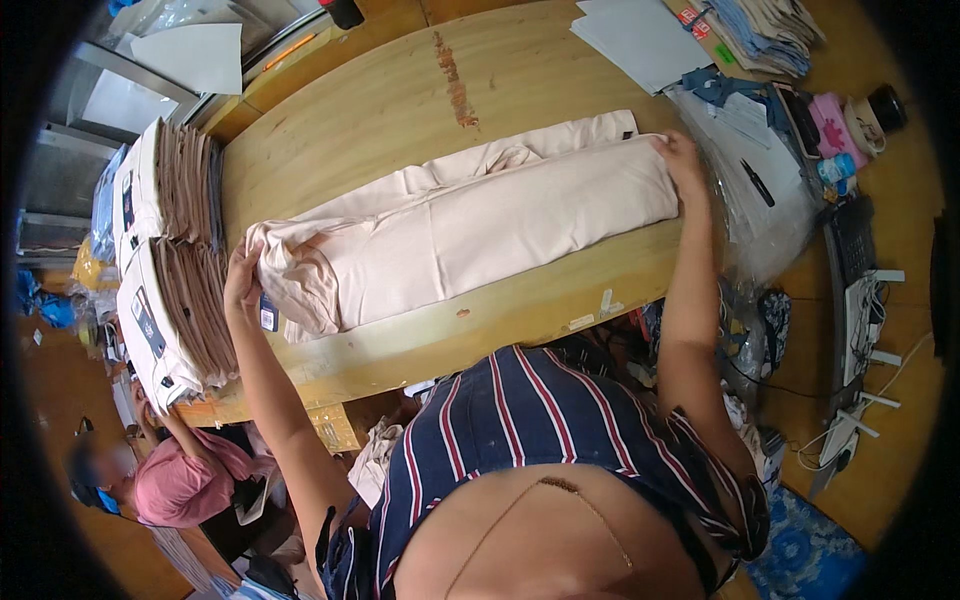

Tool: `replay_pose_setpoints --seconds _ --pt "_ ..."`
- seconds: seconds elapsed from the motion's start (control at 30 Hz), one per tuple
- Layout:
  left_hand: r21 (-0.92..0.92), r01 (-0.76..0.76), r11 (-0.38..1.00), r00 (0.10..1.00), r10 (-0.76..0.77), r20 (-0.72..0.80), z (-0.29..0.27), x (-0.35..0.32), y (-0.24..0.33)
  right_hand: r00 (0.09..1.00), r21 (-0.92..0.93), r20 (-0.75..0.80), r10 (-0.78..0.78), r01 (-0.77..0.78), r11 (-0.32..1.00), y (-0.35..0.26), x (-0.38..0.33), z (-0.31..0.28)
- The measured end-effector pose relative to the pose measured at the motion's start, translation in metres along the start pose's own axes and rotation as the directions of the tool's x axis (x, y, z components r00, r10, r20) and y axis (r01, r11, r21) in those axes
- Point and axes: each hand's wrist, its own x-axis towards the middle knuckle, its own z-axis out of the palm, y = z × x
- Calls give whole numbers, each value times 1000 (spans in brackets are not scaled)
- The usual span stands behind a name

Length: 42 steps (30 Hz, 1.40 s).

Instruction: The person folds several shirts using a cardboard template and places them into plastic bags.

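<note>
A cream shirt point(500, 230), folded into a long strip, lies slantwise across the wooden table point(340, 130). My left hand point(242, 277) is closed on its left end, where the cloth is bunched and rumpled. Just beside those fingers hangs a dark hang tag point(268, 313) with a white patch. At the opposite end, my right hand point(682, 165) pinches the upper right corner of the cloth. A small dark label point(627, 135) shows near that corner. The middle of the strip lies fairly flat, with a crease running along it.
Stacks of folded cream garments point(190, 310) with dark tags stand at the left table edge. White sheets point(640, 45), plastic bags and a black pen point(757, 183) lie to the right. At lower left sits a person in a pink top point(190, 480).
</note>
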Motion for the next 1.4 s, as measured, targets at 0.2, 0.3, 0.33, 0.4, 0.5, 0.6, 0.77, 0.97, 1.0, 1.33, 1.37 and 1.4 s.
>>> replay_pose_setpoints --seconds 0.2,0.3,0.33,0.4,0.5,0.6,0.77,0.97,1.0,1.33,1.37,1.4 --pt "916 -261 304 685 727 -46 52 24 -46 987 -476 -159 -23 -56 877 -7 -3 25" --pt "831 -548 94 713 572 405 156 -19 -63 945 -714 -246 -216 -26 699 -58 -43 34" --pt "842 -539 21 808 294 510 189 -34 -59 931 -722 -213 -298 55 689 -63 -57 48" --pt "813 -570 -114 783 225 580 216 -38 -79 919 -724 -138 -369 160 670 -78 -88 79" --pt "831 -522 -193 808 200 554 217 -38 -98 960 -742 -89 -266 114 660 -29 -98 85" --pt "814 -563 -144 787 207 581 226 -56 -111 994 -754 -83 -65 -20 656 -6 -88 47" --pt "844 -535 38 775 421 472 240 -91 -117 973 -849 37 -230 152 507 -103 -97 72" --pt "864 -326 384 568 810 -145 164 -163 -114 78 285 574 -815 914 288 -210 -196 241" --pt "865 -210 456 543 790 -285 150 -168 -116 -97 322 581 -808 939 119 -212 -211 262" --pt "956 84 280 842 493 -219 50 -168 -102 828 532 394 -399 149 833 -233 10 362" --pt "967 74 245 841 505 -192 47 -166 -104 865 559 323 -383 153 815 -229 32 364" --pt "977 52 206 843 516 -153 44 -162 -105 881 443 364 -301 120 888 -216 59 369"
